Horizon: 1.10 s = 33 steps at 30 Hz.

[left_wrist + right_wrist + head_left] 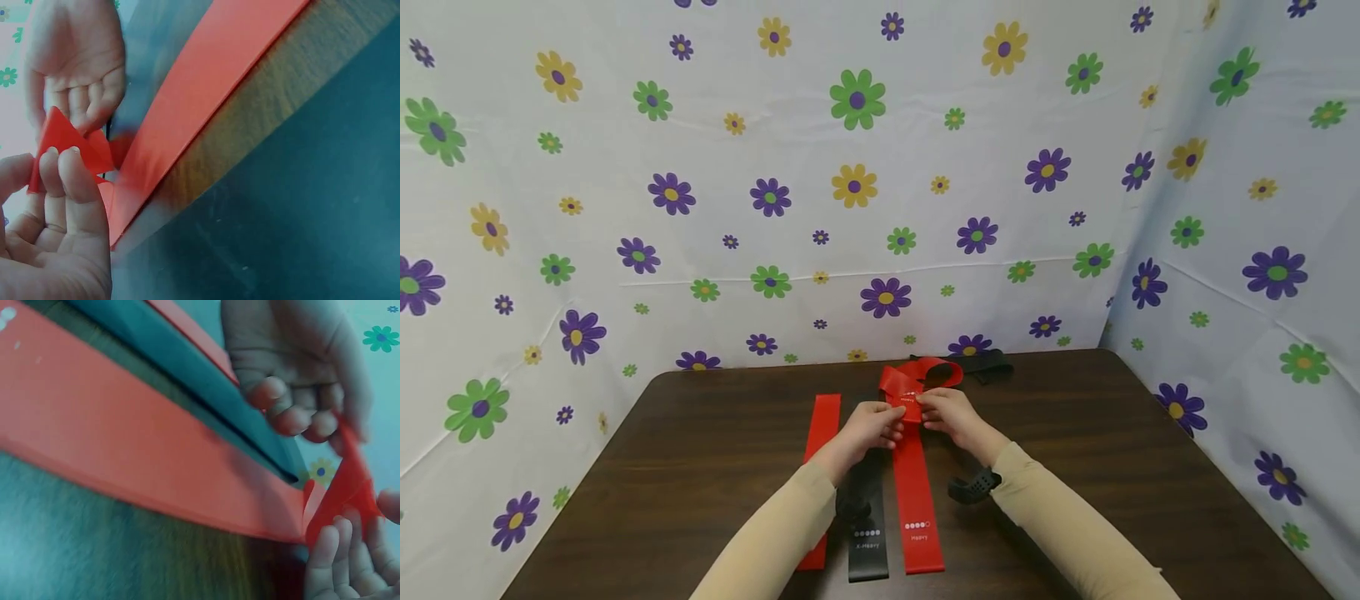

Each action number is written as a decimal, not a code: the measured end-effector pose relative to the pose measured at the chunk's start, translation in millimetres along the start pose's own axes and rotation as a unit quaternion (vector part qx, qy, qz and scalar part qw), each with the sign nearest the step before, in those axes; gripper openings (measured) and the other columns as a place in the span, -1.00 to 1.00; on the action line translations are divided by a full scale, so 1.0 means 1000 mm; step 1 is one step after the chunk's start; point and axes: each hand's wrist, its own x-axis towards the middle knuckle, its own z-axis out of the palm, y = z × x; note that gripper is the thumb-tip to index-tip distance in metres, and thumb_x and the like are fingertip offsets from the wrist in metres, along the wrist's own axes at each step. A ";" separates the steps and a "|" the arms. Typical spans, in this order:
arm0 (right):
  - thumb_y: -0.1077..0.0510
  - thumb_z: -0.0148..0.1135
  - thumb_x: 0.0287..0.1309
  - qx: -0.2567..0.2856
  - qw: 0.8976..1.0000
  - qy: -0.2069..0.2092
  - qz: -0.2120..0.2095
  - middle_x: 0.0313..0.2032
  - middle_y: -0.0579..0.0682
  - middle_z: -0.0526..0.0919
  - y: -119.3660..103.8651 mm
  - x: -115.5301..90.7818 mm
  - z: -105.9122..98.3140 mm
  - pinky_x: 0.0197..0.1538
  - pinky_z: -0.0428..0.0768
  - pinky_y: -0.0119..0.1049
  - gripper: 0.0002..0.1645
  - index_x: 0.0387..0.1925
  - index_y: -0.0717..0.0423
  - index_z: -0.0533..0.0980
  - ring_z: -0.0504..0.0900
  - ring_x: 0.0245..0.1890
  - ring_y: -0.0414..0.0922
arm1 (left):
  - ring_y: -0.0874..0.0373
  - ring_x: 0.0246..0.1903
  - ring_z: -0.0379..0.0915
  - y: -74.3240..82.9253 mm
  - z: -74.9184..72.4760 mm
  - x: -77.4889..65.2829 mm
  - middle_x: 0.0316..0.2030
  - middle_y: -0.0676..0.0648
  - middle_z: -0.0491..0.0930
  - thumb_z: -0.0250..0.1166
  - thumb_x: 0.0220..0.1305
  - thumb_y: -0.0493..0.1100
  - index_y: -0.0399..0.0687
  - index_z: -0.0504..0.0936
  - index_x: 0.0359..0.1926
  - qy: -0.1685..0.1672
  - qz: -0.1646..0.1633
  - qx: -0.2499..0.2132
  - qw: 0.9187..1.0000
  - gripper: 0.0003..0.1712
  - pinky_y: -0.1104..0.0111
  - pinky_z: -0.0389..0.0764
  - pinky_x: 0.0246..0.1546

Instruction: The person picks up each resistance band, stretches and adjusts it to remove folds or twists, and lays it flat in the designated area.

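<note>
Both hands pinch a red resistance band (910,408) with white print, at the far part of the dark table. My left hand (872,427) grips its left edge between thumb and fingertips, and my right hand (958,419) holds the right edge. In the left wrist view the held band (59,137) is bent to a point between the two hands. Beneath them a flat red band (917,492) marked "Heavy" runs toward me. Whether the two red pieces join is hidden by the hands. A looped red length (942,372) lies just behind.
Left of the flat red band lie a black band (868,558) marked "X-Heavy" and another red band (826,417), partly under my left arm. A black band (988,365) lies at the table's back edge. Flower-printed cloth (805,150) hangs behind the table (700,467).
</note>
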 end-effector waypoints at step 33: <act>0.17 0.05 0.38 0.429 0.896 0.012 0.116 -0.26 -0.03 0.67 0.000 0.022 0.006 -0.09 0.61 -0.24 -0.74 0.04 0.11 0.34 0.63 -0.26 -0.13 | -0.09 -0.38 0.58 0.020 -0.013 -0.049 -0.46 -0.24 0.61 0.23 0.33 -0.09 -0.23 0.58 -0.40 -0.054 0.083 0.050 0.994 -0.72 0.10 0.64 -0.22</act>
